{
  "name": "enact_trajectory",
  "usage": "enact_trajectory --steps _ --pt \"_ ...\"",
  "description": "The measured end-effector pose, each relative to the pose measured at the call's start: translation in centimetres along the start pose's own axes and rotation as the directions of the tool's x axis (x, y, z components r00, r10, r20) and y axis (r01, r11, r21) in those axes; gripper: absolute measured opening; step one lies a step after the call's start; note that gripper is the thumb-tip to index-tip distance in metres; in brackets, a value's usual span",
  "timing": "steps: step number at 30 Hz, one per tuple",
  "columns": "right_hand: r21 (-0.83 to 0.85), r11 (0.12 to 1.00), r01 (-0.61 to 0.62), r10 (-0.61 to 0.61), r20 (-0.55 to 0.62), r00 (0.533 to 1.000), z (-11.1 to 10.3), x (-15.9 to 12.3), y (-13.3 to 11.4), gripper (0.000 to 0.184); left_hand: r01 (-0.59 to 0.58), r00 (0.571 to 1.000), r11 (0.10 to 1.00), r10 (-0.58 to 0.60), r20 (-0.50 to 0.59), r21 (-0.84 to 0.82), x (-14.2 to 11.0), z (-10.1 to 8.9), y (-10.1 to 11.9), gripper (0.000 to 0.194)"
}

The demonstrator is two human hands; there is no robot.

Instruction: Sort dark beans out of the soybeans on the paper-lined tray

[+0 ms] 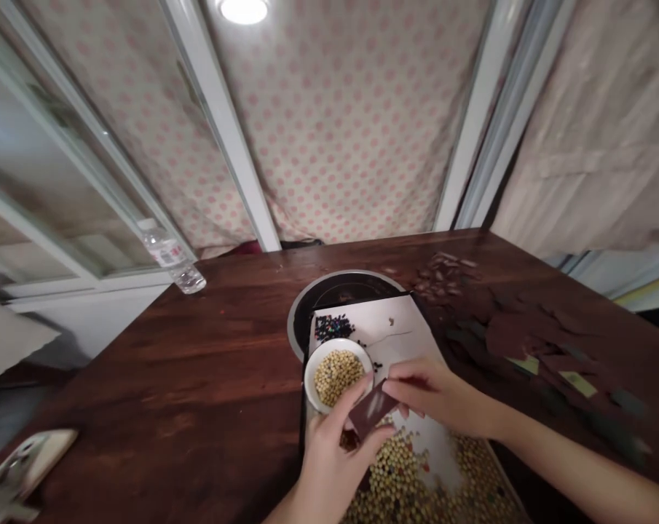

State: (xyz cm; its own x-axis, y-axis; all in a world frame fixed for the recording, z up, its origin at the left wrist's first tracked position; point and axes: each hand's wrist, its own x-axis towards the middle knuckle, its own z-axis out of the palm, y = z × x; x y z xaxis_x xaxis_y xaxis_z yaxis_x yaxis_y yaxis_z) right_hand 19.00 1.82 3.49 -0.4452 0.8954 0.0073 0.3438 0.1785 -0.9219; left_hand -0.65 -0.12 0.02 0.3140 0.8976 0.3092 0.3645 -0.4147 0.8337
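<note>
A dark rectangular card (371, 410) was gripped between the left hand (332, 455) and the right hand (438, 393), above many loose soybeans (411, 473) on the near side. Just far of it, a white bowl (322, 355) held a smaller share of soybeans, and a small heap of black beans (333, 327) lay apart on white paper (400, 320) on the bench (170, 349).
</note>
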Motion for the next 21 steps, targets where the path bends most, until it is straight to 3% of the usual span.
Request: enact_trajectory --steps 2,3,5,9,11,13,15,17,19,21 --pt "-0.158 0.986 -0.053 0.017 -0.222 0.975 -2.9 -0.1 1.2 0.042 0.002 1.000 1.000 -0.003 0.026 0.025 -0.2 0.2 -0.5 0.082" --pt "-0.268 0.955 -0.126 0.008 -0.402 0.915 -4.8 0.0 2.1 0.043 -0.021 0.999 0.999 0.019 0.051 0.030 -0.3 0.3 -0.7 0.090" --pt "-0.315 0.924 -0.218 -0.004 -0.578 0.816 -9.0 0.4 4.0 0.043 -0.110 0.986 0.990 0.098 0.138 0.084 -0.4 0.4 -1.0 0.085" --pt "-0.345 0.879 -0.329 -0.042 -0.743 0.667 -15.4 1.2 7.5 0.021 -0.331 0.913 0.917 0.250 0.323 0.223 -0.3 0.1 -1.3 0.063" --pt "-0.337 0.874 -0.350 -0.066 -0.796 0.601 -16.6 0.9 8.4 0.015 -0.418 0.870 0.871 0.303 0.388 0.258 -0.2 0.0 -1.5 0.060" --pt "-0.319 0.880 -0.351 -0.072 -0.820 0.567 -16.6 0.2 8.6 0.018 -0.463 0.846 0.843 0.328 0.420 0.274 -0.2 -0.2 -1.7 0.057" --pt "-0.304 0.896 -0.323 -0.049 -0.791 0.609 -15.3 -0.7 8.2 0.022 -0.468 0.841 0.840 0.328 0.430 0.275 -0.1 -0.3 -1.7 0.052" --pt "-0.295 0.920 -0.259 -0.010 -0.676 0.737 -12.6 -1.5 7.2 0.022 -0.456 0.841 0.859 0.329 0.429 0.235 -0.1 -0.5 -1.6 0.045" --pt "-0.285 0.946 -0.151 -0.002 -0.474 0.880 -9.0 -2.0 5.8 0.022 -0.417 0.852 0.895 0.324 0.410 0.160 -0.1 -0.8 -1.1 0.036" --pt "-0.263 0.963 -0.052 -0.026 -0.287 0.958 -5.2 -2.5 4.2 0.031 -0.337 0.887 0.938 0.287 0.362 0.084 -0.1 -1.1 -0.5 0.031"
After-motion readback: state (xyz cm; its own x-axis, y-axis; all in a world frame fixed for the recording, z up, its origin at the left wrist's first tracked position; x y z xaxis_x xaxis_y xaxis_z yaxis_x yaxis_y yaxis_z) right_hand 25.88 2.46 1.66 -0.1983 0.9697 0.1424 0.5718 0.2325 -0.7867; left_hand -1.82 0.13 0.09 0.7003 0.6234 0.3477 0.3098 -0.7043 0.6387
